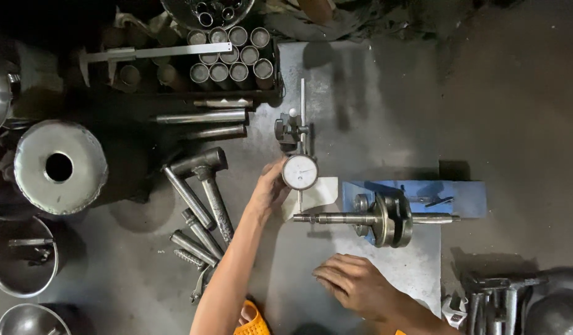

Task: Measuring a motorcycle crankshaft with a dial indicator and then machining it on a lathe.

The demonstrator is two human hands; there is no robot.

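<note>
Your left hand [269,191] grips the dial gauge [299,172] rim, its tip seemingly touching the crankshaft [379,218] lying across the blue stand [466,197]. Your right hand [354,284] rests open, flat on the metal plate [416,263], holding nothing. Hammer [205,177] lies left.

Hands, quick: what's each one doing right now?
Left hand: fingers curled on the rim of the dial gauge, gripping it.
Right hand: open, empty, resting flat on the metal plate near the crankshaft.
</note>
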